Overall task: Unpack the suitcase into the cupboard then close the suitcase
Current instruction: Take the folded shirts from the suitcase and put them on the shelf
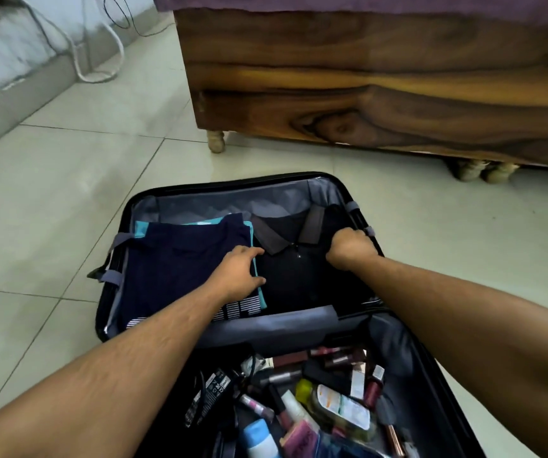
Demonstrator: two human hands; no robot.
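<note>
The suitcase [408, 365] lies open on the floor, and everything here is placed from it. Its far half holds folded clothes: a navy shirt [180, 262] on the left side and a black collared shirt [295, 269] on the right. Its near half holds loose bottles and tubes [332, 401], with a black charger [206, 391] at the left of that heap.

The black collared shirt is the thing in hand. It lies directly between the two hands, its length running from the suitcase's hinge line toward the far wall. The left hand [238, 271] rests at the shirt's left edge, fingers loosely curled down into the seam between the two piles; whether it has cloth pinched I cannot tell. The right hand [348, 247] is closed in a fist at the shirt's right edge, against the suitcase's right wall, apparently gripping the fabric there. Both hands are about equally near, so a two-handed lift seems likely.

The charger carries small white print, too blurred to read; the bottle labels are likewise illegible. No cupboard is in view.
</note>
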